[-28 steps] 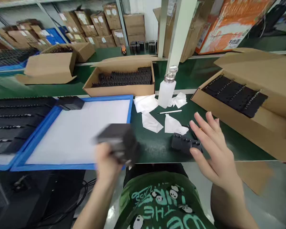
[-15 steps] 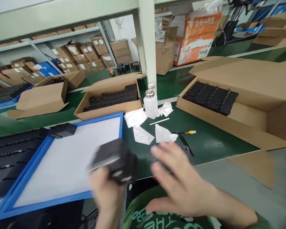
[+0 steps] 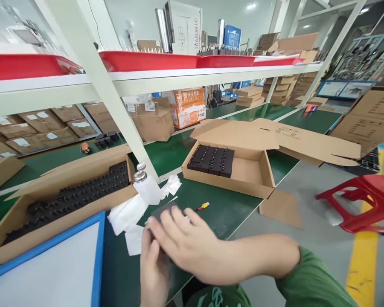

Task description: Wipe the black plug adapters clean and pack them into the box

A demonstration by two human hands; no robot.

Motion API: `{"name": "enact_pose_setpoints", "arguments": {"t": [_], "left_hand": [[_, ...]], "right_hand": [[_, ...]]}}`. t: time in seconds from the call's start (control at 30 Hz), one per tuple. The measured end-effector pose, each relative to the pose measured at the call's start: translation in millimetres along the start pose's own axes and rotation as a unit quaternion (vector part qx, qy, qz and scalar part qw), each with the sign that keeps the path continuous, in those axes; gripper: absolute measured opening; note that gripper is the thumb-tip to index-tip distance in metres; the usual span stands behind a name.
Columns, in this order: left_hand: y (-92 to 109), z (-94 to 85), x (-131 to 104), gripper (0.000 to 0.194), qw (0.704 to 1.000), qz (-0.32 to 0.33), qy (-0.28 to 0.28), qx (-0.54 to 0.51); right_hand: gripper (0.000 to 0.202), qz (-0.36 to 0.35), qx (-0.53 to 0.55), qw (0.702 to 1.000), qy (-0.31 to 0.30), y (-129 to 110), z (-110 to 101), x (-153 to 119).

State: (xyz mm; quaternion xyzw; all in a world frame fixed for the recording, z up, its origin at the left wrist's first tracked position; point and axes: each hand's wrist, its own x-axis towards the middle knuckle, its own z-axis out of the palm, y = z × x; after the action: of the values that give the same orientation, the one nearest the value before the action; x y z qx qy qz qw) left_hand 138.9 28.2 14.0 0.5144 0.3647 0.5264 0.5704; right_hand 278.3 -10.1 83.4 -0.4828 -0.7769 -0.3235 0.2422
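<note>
My left hand [image 3: 153, 268] is wrapped round the near side of a black plastic block [image 3: 162, 209], thumb up. Over its top lies my right hand [image 3: 187, 241], fingers bent across it and touching it. Most of the block is hidden by the two hands. Just beyond them are crumpled white wipes [image 3: 128, 212] and a white pump bottle [image 3: 147, 187] with a metal top. A cable with a yellow and red plug [image 3: 203, 206] lies to the right of the block. Several black blocks [image 3: 211, 160] stand in rows in an open cardboard box [image 3: 227, 182] farther right.
At left, a long cardboard box [image 3: 67, 207] holds many black parts, beside a blue-framed white tray [image 3: 99, 251]. A pale post [image 3: 128, 128] rises behind the bottle to a shelf with red trays [image 3: 153, 62]. A red stool [image 3: 365, 200] stands on the floor at right.
My view has swung right and up. My left hand has brought the black block rightward, and my right hand, spread and apart from it before, now covers the block.
</note>
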Motion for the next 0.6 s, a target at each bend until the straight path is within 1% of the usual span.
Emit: {"name": "enact_pose_setpoints", "arguments": {"t": [0.03, 0.1, 0.13, 0.17, 0.23, 0.3, 0.33, 0.37, 0.43, 0.47, 0.53, 0.57, 0.6], "left_hand": [[8, 9.0, 0, 0.055, 1.0, -0.002, -0.011, -0.002], [20, 19.1, 2, 0.063, 0.999, 0.003, -0.031, 0.01], [22, 19.7, 3, 0.067, 0.999, 0.007, -0.037, 0.02], [21, 17.6, 4, 0.072, 0.999, 0.007, -0.042, 0.029], [14, 8.1, 7, 0.081, 0.999, -0.001, -0.038, 0.037], [5, -3.4, 10, 0.082, 0.999, -0.019, -0.02, 0.045], [2, -8.2, 11, 0.08, 0.998, -0.026, -0.011, 0.047], [1, -11.9, 12, 0.076, 0.998, -0.029, -0.004, 0.05], [4, -16.8, 11, 0.07, 0.998, -0.013, 0.0, 0.063], [7, -18.8, 11, 0.068, 0.997, 0.0, 0.0, 0.076], [14, -23.3, 9, 0.065, 0.992, 0.019, -0.005, 0.125], [17, -26.0, 9, 0.065, 0.985, 0.025, -0.025, 0.167], [18, -28.5, 10, 0.066, 0.973, 0.035, -0.056, 0.221]], "right_hand": [[0.057, 0.024, 0.021, 0.999, -0.015, 15, -2, -3], [0.072, 0.114, 0.079, 0.988, -0.065, 60, -9, -11], [0.08, 0.186, 0.112, 0.972, -0.092, 89, -12, -17], [0.085, 0.278, 0.132, 0.946, -0.103, 120, -14, -25], [0.089, 0.371, 0.115, 0.915, -0.108, 185, -12, -43], [0.078, 0.448, 0.107, 0.877, -0.132, 243, 0, -64], [0.068, 0.48, 0.113, 0.856, -0.154, 266, 9, -75], [0.054, 0.503, 0.123, 0.837, -0.174, 285, 20, -85], [0.033, 0.531, 0.146, 0.809, -0.206, 310, 42, -101], [0.029, 0.536, 0.156, 0.801, -0.216, 317, 52, -108], [0.028, 0.533, 0.167, 0.797, -0.229, 325, 68, -119], [0.029, 0.528, 0.167, 0.799, -0.234, 327, 73, -124], [0.03, 0.522, 0.164, 0.802, -0.24, 329, 77, -129]]}}
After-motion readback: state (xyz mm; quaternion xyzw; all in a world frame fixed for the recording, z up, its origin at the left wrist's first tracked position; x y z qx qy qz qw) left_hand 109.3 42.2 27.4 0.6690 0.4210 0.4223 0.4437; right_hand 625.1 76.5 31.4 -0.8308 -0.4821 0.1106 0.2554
